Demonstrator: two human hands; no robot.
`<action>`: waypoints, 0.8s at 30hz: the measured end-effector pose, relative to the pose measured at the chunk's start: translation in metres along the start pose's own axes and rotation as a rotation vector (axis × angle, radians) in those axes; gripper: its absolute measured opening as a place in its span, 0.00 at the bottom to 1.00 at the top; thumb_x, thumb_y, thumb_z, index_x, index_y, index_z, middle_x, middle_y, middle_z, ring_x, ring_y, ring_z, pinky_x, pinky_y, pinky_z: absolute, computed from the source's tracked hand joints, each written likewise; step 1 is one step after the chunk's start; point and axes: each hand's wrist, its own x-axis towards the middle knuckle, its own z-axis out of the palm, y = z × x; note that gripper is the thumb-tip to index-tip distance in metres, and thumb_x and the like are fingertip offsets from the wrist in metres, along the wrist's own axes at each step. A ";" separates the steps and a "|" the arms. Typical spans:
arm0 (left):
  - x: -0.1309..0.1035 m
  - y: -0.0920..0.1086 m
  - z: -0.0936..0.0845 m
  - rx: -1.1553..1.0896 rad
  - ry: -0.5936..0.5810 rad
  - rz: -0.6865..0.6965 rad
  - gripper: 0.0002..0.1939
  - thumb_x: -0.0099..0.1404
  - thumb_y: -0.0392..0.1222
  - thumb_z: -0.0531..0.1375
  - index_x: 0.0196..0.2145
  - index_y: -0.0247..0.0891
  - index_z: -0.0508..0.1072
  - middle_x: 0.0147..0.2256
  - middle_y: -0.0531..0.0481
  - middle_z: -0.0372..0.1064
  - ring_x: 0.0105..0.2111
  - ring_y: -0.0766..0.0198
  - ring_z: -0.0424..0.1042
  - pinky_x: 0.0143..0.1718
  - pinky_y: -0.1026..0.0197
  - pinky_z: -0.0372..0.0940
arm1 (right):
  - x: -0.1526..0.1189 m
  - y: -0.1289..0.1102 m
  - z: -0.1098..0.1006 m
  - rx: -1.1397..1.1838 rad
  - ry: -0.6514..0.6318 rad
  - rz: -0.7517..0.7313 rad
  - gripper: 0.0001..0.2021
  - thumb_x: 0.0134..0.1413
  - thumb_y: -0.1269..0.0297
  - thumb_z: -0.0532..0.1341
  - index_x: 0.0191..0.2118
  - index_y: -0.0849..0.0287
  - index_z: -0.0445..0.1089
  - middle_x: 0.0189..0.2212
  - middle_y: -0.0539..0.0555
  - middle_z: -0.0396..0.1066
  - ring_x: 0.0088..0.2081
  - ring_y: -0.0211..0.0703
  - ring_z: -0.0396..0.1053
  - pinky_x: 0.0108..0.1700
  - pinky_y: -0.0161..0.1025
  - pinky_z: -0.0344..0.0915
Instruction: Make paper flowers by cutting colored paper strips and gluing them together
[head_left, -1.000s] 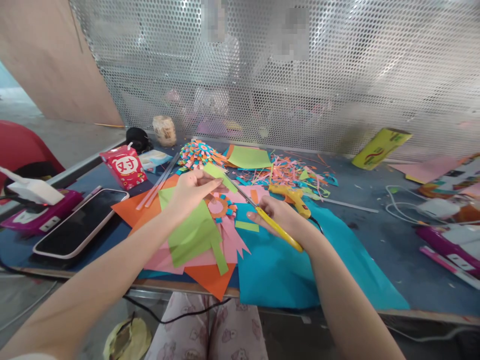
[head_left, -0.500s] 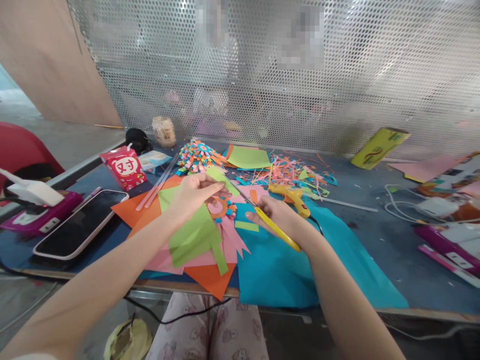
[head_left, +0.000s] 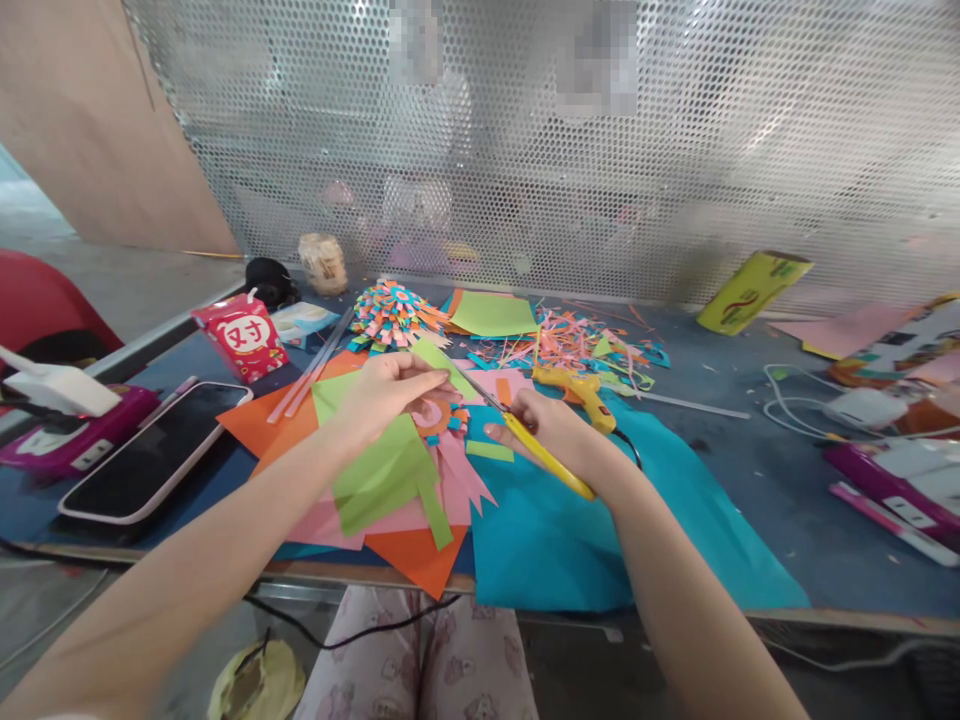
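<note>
Scissors in the head view point toward a green paper piece above the counter; a slip could nick the left hand, since its fingers sit near the blades. Left forearm angles inward, fingers pinching the paper; right hand curls around the yellow handle.

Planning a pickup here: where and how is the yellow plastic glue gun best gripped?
Likely by its handle, from the right: it slants rightward toward the viewer, a thin black cord leaving its end, and the right hand, holding yellow-handled metal scissors, crowds the near left.
</note>
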 end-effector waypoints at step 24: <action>-0.003 0.007 0.002 0.016 0.060 0.059 0.10 0.52 0.42 0.65 0.28 0.32 0.70 0.27 0.44 0.76 0.30 0.58 0.76 0.22 0.67 0.65 | 0.001 -0.003 0.000 0.077 -0.041 -0.009 0.19 0.47 0.47 0.57 0.25 0.55 0.49 0.20 0.44 0.53 0.21 0.33 0.48 0.23 0.34 0.47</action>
